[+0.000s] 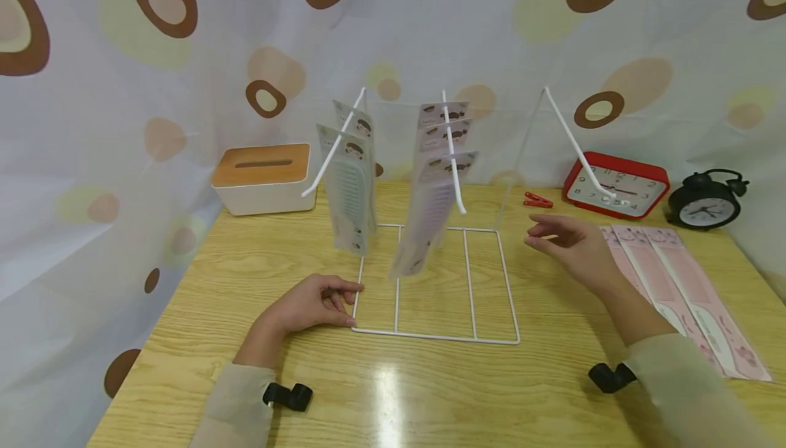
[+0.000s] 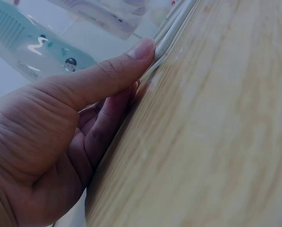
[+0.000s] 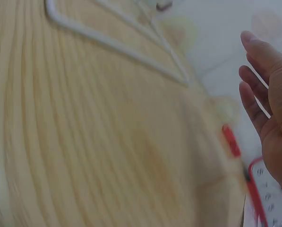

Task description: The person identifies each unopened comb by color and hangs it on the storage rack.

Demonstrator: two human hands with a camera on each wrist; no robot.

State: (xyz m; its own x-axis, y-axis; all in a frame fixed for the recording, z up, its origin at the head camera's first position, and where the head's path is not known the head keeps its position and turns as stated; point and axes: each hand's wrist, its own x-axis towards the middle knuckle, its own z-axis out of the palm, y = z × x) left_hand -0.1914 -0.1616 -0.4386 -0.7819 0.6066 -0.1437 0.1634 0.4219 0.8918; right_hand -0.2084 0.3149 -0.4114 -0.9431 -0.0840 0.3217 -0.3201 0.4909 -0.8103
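On the near side of the worktop (image 1: 442, 393), two pale sleeves are in view, each with one black wrist mount (image 1: 287, 397) at the cuff. The left hand (image 1: 313, 303) is at the near left corner of one white wire rack (image 1: 436, 336); its grip is engaged on the base wire, thumb at the corner and the other fingers at the left rail. The rack stands on the worktop; its base is a rectangular frame with two inner crossbars, and three support arms slope down toward the near side. The right hand (image 1: 580, 250) is raised to the right of the rack, apart from it; its grip is released, fingers loosely bent. Three pink packs (image 1: 700, 298) lie flat, side by side, at the right of the worktop, partly behind the right forearm. Five packs hang from the rack: two green packs (image 1: 348, 192) on the left arm and three purple packs (image 1: 432, 206) on the middle arm, one behind another. Along the far edge, from left to right, are one white tissue box (image 1: 264, 192) with a wooden lid, one red clip (image 1: 537, 200), one red square clock (image 1: 617, 185) and one black alarm clock (image 1: 705, 206). One patterned cloth (image 1: 430, 39) forms the background.
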